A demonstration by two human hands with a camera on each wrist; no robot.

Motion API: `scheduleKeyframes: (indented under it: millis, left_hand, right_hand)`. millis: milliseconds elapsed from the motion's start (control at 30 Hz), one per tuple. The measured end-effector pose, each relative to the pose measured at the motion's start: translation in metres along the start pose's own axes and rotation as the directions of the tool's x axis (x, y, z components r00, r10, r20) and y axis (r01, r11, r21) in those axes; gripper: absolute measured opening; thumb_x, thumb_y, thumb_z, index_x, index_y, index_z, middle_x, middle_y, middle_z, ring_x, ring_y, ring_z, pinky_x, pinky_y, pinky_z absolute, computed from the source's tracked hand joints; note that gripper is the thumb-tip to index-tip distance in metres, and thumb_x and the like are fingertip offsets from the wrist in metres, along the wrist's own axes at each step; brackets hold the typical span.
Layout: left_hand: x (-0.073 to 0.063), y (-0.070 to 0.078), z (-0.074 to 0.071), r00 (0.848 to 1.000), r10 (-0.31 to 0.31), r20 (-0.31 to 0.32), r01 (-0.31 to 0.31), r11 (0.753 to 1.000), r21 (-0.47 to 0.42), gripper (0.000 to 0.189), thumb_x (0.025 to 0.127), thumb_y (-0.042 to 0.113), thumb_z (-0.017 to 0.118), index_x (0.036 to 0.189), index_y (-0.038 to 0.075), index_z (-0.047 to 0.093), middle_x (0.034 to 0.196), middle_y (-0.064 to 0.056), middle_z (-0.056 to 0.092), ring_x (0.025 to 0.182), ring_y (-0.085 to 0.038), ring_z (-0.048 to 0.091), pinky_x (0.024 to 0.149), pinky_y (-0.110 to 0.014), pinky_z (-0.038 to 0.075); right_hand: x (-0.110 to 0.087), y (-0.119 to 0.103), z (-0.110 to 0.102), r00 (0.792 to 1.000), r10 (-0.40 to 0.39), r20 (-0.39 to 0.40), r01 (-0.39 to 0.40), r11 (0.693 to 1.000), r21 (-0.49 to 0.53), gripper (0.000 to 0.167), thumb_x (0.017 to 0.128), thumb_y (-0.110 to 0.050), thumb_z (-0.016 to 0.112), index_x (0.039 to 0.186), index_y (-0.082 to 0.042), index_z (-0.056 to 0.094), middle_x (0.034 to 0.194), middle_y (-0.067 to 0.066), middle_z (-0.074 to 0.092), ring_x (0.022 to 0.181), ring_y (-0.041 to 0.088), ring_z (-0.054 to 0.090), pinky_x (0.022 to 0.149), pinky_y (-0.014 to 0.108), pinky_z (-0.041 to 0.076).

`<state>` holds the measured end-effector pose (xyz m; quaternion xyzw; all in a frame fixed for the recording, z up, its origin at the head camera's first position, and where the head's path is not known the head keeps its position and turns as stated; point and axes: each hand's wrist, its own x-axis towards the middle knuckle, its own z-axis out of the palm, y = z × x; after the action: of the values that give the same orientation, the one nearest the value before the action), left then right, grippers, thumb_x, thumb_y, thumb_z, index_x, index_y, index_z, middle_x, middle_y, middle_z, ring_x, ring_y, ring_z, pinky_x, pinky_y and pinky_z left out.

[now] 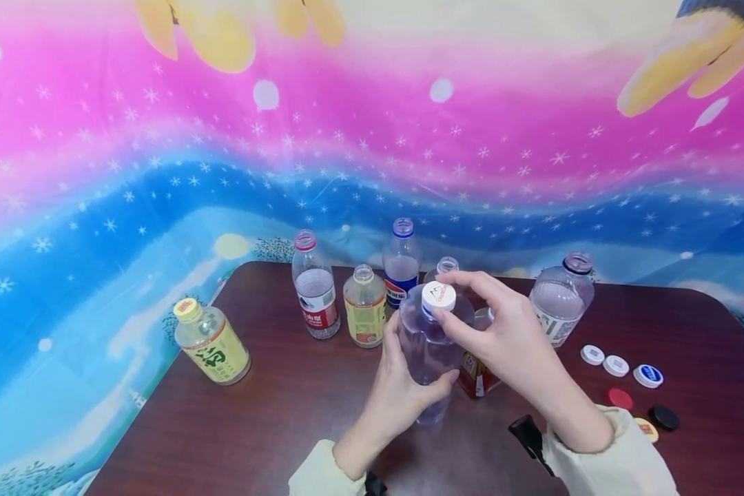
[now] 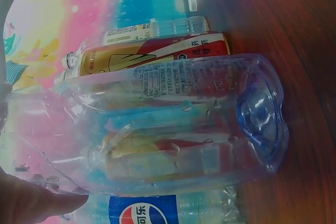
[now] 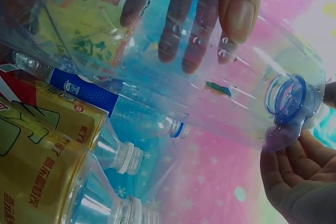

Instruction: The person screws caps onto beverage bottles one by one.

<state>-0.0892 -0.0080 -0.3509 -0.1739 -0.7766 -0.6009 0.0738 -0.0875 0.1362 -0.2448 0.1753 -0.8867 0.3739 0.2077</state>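
A large clear, bluish plastic bottle (image 1: 424, 348) is held up in front, over the dark table. My left hand (image 1: 392, 389) grips its body, thumb on the near side. On the bottle's neck sits a white cap (image 1: 439, 297) with printing on top, pinched at the edge between the thumb and fingers of my right hand (image 1: 511, 334). The left wrist view shows the bottle's moulded base (image 2: 260, 111) and the left thumb (image 2: 37, 203) against the body. In the right wrist view, the left fingers appear through the clear wall, and my right hand's fingers curl at the blue neck (image 3: 289, 95).
Uncapped bottles stand behind: a red-label one (image 1: 319, 303), a yellow-label one (image 1: 364, 310), a Pepsi bottle (image 1: 401, 272) and a wide one (image 1: 561, 306). A yellow-capped bottle (image 1: 217, 351) stands at left. Loose white caps (image 1: 616, 366), a red cap (image 1: 620, 398) and a black cap (image 1: 664, 417) lie right.
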Motion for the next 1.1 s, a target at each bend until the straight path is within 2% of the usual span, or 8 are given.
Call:
scheduleKeyframes:
  millis: [233,467,567,700,800,867,967,1100]
  left_hand:
    - [0.0,-0.0007,-0.0003,1.0,0.001,0.002,-0.001,1.0,0.0,0.095,0.075,0.019,0.079,0.144,0.013,0.015,0.143,-0.011,0.036,0.132,-0.024,0.044,0.111,-0.053,0.032]
    - [-0.0002,-0.0015,0.0003,1.0,0.015,0.004,-0.015,1.0,0.019,0.096,0.075,0.019,0.079,0.145,0.012,0.013,0.143,-0.011,0.035,0.133,-0.024,0.043,0.112,-0.052,0.033]
    - [-0.0001,-0.0017,0.0002,1.0,0.017,0.005,-0.017,1.0,0.014,0.097,0.075,0.019,0.079,0.145,0.012,0.013,0.144,-0.011,0.035,0.133,-0.025,0.042,0.112,-0.053,0.032]
    - [0.0001,-0.0019,-0.0004,1.0,-0.013,0.02,0.013,1.0,0.001,0.097,0.076,0.021,0.078,0.146,0.016,0.011,0.145,-0.01,0.033,0.134,-0.025,0.041,0.112,-0.054,0.031]
    - [0.0005,-0.0016,-0.0008,0.998,-0.05,0.038,0.05,0.999,-0.004,0.098,0.076,0.022,0.078,0.146,0.02,0.01,0.146,-0.008,0.032,0.135,-0.024,0.04,0.113,-0.054,0.03]
    - [0.0006,-0.0015,-0.0009,0.997,-0.06,0.045,0.06,0.998,-0.004,0.097,0.077,0.022,0.078,0.146,0.02,0.01,0.147,-0.007,0.031,0.136,-0.024,0.039,0.113,-0.055,0.03]
    - [0.0004,-0.0016,-0.001,0.998,-0.051,0.042,0.052,0.999,-0.006,0.097,0.076,0.022,0.078,0.146,0.019,0.01,0.147,-0.007,0.031,0.136,-0.024,0.039,0.113,-0.054,0.03]
    - [0.0001,-0.0024,-0.0015,0.999,-0.022,0.035,0.022,1.0,0.005,0.097,0.077,0.021,0.078,0.146,0.017,0.011,0.147,-0.008,0.031,0.135,-0.025,0.04,0.112,-0.054,0.031]
  right_hand:
    - [0.0013,0.001,0.0003,0.999,0.035,0.023,-0.035,0.999,-0.01,0.043,0.078,-0.017,0.079,0.116,-0.011,0.062,0.109,0.004,0.067,0.085,0.013,0.059,0.073,0.023,0.052]
    - [-0.0026,0.0074,-0.0018,0.997,-0.06,0.049,0.057,0.997,0.06,0.045,0.087,-0.013,0.067,0.131,-0.018,0.057,0.131,0.004,0.058,0.121,0.02,0.054,0.089,0.039,0.053]
    - [-0.0038,0.0084,-0.0031,0.996,-0.071,0.047,0.066,0.993,0.094,0.04,0.09,-0.012,0.063,0.129,-0.022,0.06,0.129,0.0,0.062,0.125,0.015,0.052,0.096,0.026,0.049]
    - [-0.0043,0.0089,-0.0026,0.997,-0.072,0.01,0.071,0.992,0.109,0.036,0.089,-0.013,0.065,0.124,-0.021,0.064,0.121,0.0,0.066,0.12,0.006,0.054,0.091,0.005,0.039]
    - [-0.0037,0.0087,-0.0011,0.998,-0.058,-0.028,0.061,0.991,0.115,0.034,0.085,-0.011,0.07,0.119,-0.016,0.067,0.116,0.002,0.067,0.112,-0.003,0.053,0.088,0.004,0.038]
    - [-0.0029,0.0085,0.0007,0.998,-0.04,-0.046,0.045,0.993,0.106,0.033,0.082,-0.011,0.074,0.114,-0.014,0.066,0.114,0.003,0.066,0.104,-0.006,0.051,0.082,0.006,0.039]
    - [-0.0014,0.0082,0.0039,0.999,-0.023,-0.04,0.026,0.995,0.092,0.037,0.079,-0.012,0.077,0.113,-0.011,0.062,0.115,0.004,0.062,0.099,0.001,0.052,0.077,0.012,0.044]
    - [-0.0015,0.0098,0.0059,0.998,-0.051,0.024,0.048,0.994,0.099,0.044,0.084,-0.012,0.071,0.126,-0.011,0.058,0.128,0.006,0.058,0.117,0.018,0.054,0.088,0.034,0.052]
